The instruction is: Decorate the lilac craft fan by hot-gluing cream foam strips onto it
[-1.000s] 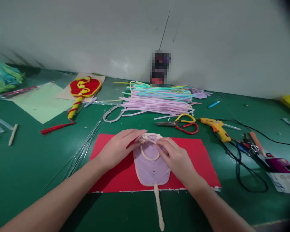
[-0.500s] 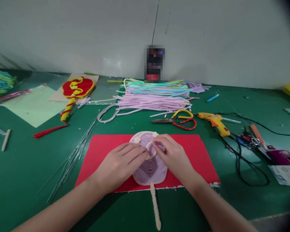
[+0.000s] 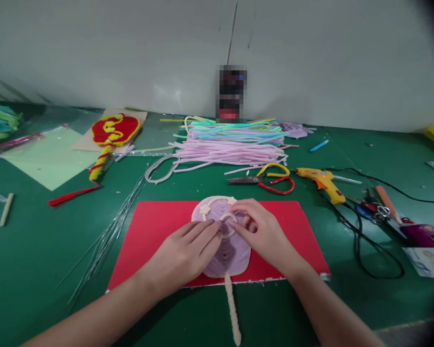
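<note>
"What did the head view show at the worktable?"

"A lilac fan lay on a red board, its cream handle extending past the near edge. The left hand, fingers bent together, reached over the fan's left side to a curled cream strip; whether it gripped the strip could not be told."

"And the right hand?"

"Thumb and forefinger stood slightly parted at the strip's right side; a hold could not be confirmed."

"What lay beyond?"

"Scissors rested just past the board's far edge, a yellow glue gun to their right, pink stems farther off."
</note>
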`<state>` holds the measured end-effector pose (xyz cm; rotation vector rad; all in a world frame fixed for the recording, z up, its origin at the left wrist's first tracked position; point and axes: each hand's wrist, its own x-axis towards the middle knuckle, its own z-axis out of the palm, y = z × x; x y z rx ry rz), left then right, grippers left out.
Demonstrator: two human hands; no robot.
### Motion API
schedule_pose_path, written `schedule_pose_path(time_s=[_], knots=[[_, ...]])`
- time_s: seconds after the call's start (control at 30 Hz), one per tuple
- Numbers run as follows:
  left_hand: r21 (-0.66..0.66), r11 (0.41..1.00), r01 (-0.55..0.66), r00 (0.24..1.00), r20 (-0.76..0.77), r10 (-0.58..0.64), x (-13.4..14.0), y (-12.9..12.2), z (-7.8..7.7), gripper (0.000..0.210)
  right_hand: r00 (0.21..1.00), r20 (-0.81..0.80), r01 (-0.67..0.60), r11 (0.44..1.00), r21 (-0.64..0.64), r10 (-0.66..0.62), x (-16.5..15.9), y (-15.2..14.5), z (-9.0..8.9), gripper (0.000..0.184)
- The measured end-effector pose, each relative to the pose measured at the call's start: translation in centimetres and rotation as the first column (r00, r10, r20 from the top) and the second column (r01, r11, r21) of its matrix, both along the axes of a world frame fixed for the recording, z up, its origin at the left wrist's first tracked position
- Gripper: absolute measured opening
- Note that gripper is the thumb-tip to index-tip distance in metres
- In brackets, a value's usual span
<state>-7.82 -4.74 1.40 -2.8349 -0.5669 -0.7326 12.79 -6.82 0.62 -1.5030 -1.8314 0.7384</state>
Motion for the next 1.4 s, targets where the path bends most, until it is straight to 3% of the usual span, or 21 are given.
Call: schedule_pose_path(time_s=[0.13, 0.23, 0.33, 1.13, 1.27, 1.4], knots=[[-0.004, 1.000, -0.019, 0.999, -0.026, 0.019, 0.0, 0.0, -0.2, 0.026, 0.987, 0.131, -0.097, 0.993, 0.060, 0.089, 0.4, -0.6, 0.5, 0.026], [0.003, 0.999, -0.032, 0.999, -0.025, 0.032, 0.0, 0.1, -0.3, 0.027, 0.972, 0.199, -0.146, 0.984, 0.105, 0.123, 0.6, -0.9, 0.3, 0.020], [0.011, 0.999, -0.038, 0.999, -0.018, 0.039, 0.0, 0.1, -0.2, 0.028, 0.971, 0.211, -0.150, 0.976, 0.159, 0.115, 0.5, -0.9, 0.0, 0.010], [0.043, 0.999, -0.022, 0.999, -0.022, 0.023, -0.4, -2.4, -0.7, 0.032, 0.949, 0.254, -0.235, 0.954, 0.187, 0.184, 0.8, -0.6, 0.2, 0.021], [-0.002, 1.000, -0.008, 0.998, -0.056, 0.008, -0.7, -2.8, -1.0, 0.033, 0.942, 0.279, -0.249, 0.947, 0.204, 0.188, 0.9, -0.7, 0.2, 0.021], [-0.145, 0.989, 0.025, 0.997, -0.072, -0.035, -1.3, -2.3, -1.4, 0.032, 0.935, 0.294, -0.265, 0.942, 0.207, 0.199, 1.0, -0.7, 0.1, 0.021]])
